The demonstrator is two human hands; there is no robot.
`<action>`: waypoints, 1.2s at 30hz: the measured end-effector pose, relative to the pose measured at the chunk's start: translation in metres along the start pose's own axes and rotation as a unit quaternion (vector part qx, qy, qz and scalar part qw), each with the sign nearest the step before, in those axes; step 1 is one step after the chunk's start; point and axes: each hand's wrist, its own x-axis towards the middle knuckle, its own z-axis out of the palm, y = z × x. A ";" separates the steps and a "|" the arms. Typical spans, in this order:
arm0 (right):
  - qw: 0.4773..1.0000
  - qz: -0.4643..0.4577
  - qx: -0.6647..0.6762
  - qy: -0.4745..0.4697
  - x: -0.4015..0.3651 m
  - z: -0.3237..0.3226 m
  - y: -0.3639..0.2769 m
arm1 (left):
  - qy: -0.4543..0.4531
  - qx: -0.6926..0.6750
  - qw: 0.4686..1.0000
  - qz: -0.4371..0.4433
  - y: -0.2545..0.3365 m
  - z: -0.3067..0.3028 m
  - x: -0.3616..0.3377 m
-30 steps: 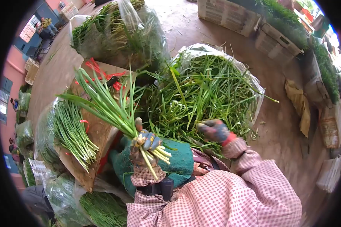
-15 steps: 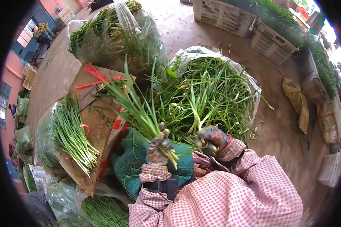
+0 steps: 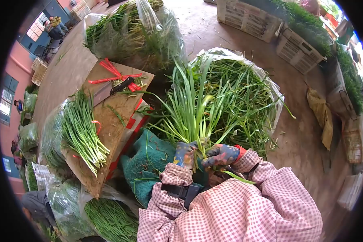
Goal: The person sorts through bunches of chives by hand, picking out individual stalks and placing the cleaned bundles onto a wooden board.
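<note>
My left hand (image 3: 185,155), in a patterned glove, is closed round the stem ends of a bunch of green stalks (image 3: 195,109), whose leaves fan upward. Beside it, my right hand (image 3: 221,155) is closed at the base of the bunch, with a loose leaf (image 3: 238,177) below it. Behind both hands is an open plastic bag (image 3: 275,90) heaped with loose greens (image 3: 242,97). On the wooden board (image 3: 123,107) at the left lie a tied bunch (image 3: 82,131), a black-handled knife (image 3: 121,85) and red ties (image 3: 109,72).
A teal cloth (image 3: 143,169) hangs beside the board. Another full bag (image 3: 137,36) stands behind it. White crates (image 3: 246,20) of greens line the back right, and a brown sack (image 3: 320,115) lies on the floor. People (image 3: 54,26) sit far back left; a co-worker's leg (image 3: 38,205) shows lower left.
The bunch in my left hand has swung upright and moved right. My right hand has come in against its stems. The knife handle now shows, and the whole view has shifted slightly.
</note>
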 end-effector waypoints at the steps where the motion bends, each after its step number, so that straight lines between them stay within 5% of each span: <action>1: 0.997 -0.057 -0.054 0.027 -0.007 0.008 -0.007 | 0.001 0.001 1.000 0.000 -0.003 -0.009 0.004; 2: 0.997 -0.058 -0.053 0.027 -0.004 0.009 -0.002 | 0.031 0.032 0.998 0.040 -0.006 -0.019 0.010; 4: 0.954 -0.126 -0.187 0.200 0.002 0.013 0.005 | 0.090 0.097 0.984 0.120 -0.008 -0.026 0.012; 5: 0.947 -0.107 -0.215 0.215 -0.006 0.015 -0.004 | 0.095 0.416 0.875 0.229 -0.011 -0.021 0.007; 6: 0.947 -0.107 -0.212 0.216 -0.005 0.017 -0.002 | 0.094 0.418 0.875 0.226 -0.012 -0.017 0.003; 8: 0.760 -0.262 -0.466 0.371 -0.001 0.025 -0.003 | 0.051 0.736 0.602 0.306 0.006 0.039 -0.018; 9: 0.718 -0.213 -0.541 0.382 -0.003 0.027 -0.005 | 0.067 0.607 0.765 0.205 -0.008 -0.006 0.003; 10: 0.718 -0.214 -0.540 0.384 0.000 0.024 0.001 | 0.066 0.608 0.764 0.205 -0.012 -0.017 0.010; 12: 0.757 -0.363 -0.372 0.396 0.011 0.017 0.019 | 0.142 0.371 0.902 0.168 -0.019 -0.032 0.019; 13: 0.744 -0.295 -0.412 0.435 0.000 0.025 0.006 | 0.138 0.382 0.878 0.255 -0.022 -0.056 0.021; 14: 0.745 -0.295 -0.412 0.433 0.000 0.022 0.009 | 0.269 0.084 0.956 0.081 0.007 0.031 0.002; 16: 0.772 -0.243 -0.347 0.475 -0.008 0.004 0.028 | 0.260 -0.018 0.950 0.174 0.011 0.027 0.002; 17: 0.806 -0.221 -0.274 0.477 -0.014 -0.010 0.039 | 0.267 -0.035 0.950 0.158 0.014 0.015 0.003; 18: 0.833 -0.197 -0.199 0.477 -0.025 -0.026 0.049 | 0.285 -0.053 0.920 0.264 0.016 0.044 -0.004; 20: 0.835 -0.044 -0.188 0.516 -0.057 -0.053 0.045 | 0.133 -0.055 0.958 0.247 0.023 0.012 -0.005; 21: 0.834 -0.044 -0.190 0.517 -0.072 -0.065 0.053 | 0.162 -0.043 0.961 0.220 0.030 0.027 -0.010; 22: 0.717 -0.005 -0.433 0.546 -0.085 -0.071 0.056 | 0.080 -0.070 0.971 0.212 0.034 0.023 -0.011; 23: 0.549 0.037 -0.642 0.534 -0.092 -0.074 0.059 | 0.046 -0.106 0.973 0.200 0.032 0.023 -0.012; 24: 0.550 0.040 -0.641 0.535 -0.092 -0.075 0.062 | 0.013 -0.141 0.972 0.186 0.030 0.022 -0.016; 26: 0.804 -0.129 -0.288 0.505 -0.078 -0.048 0.029 | 0.031 -0.167 0.969 0.181 0.032 0.041 -0.024; 28: 0.879 -0.126 -0.151 0.434 -0.043 -0.021 0.011 | -0.124 -0.219 0.953 0.169 0.036 0.024 -0.014; 32: 0.895 0.070 -0.286 0.335 0.036 -0.023 0.015 | -0.229 -0.234 0.918 0.222 0.058 0.055 -0.049; 34: 0.886 0.061 -0.284 0.361 0.057 -0.028 0.034 | -0.250 -0.203 0.931 0.175 0.067 0.067 -0.065; 36: 0.882 -0.050 -0.244 0.400 0.081 -0.046 0.068 | -0.222 -0.266 0.926 0.153 0.062 0.064 -0.056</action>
